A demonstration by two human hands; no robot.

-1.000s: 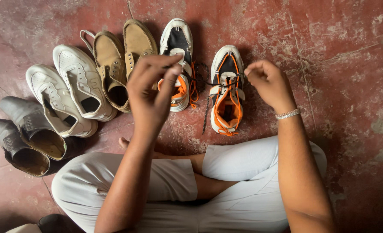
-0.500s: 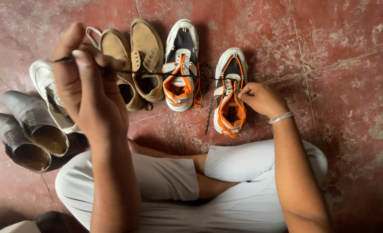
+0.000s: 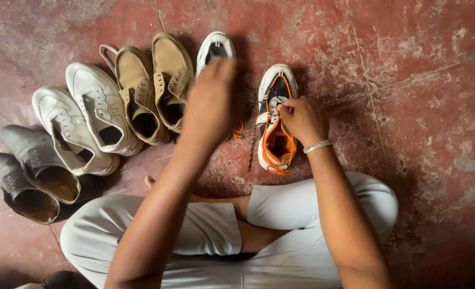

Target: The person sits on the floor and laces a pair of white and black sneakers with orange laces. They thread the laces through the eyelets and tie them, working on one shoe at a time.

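Sneaker (image 3: 274,120): white, black, orange lining; speckled black lace (image 3: 252,150). Tan pair (image 3: 152,85). White pair (image 3: 85,115) left. Dark grey boots (image 3: 31,171) far left. Floor (image 3: 408,80) mottled red.

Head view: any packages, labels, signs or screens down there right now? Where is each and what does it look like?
No packages, signs or screens show.
No label can be made out on the sneaker, black, white and orange, under the right hand.
The left hand covers most of the matching sneaker beside it, so any tag there is hidden.
The tan, white and grey shoes on the red floor show no readable tags.
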